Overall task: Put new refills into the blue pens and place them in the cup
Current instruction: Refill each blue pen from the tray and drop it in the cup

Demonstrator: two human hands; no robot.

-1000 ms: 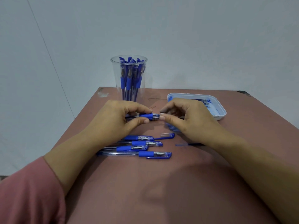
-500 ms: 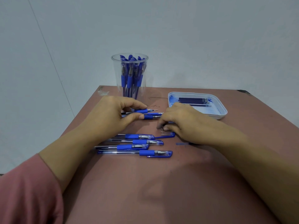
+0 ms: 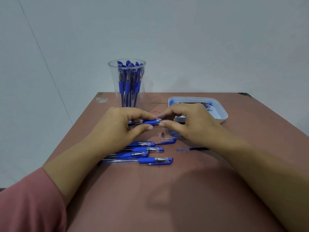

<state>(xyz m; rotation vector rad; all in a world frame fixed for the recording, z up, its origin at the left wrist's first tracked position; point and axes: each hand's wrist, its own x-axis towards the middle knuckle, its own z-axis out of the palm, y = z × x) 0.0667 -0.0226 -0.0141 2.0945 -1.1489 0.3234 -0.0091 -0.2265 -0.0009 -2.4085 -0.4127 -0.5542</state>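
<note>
One clear-barrelled blue-grip pen [image 3: 150,122], held level above the middle of the reddish-brown table [image 3: 167,198]: left hand [image 3: 117,128] curled round its barrel, right hand [image 3: 189,124] pinching its front end between thumb and forefinger. On the table beneath: small metal nose cone [image 3: 162,134], loose clear-and-blue cap [image 3: 168,140], four blue pens [image 3: 138,149] lying side by side, one bare blue refill [image 3: 192,149]. Behind: clear plastic cup [image 3: 112,81] holding blue pens upright; to its right, white plastic tray [image 3: 215,113] of refills.
</note>
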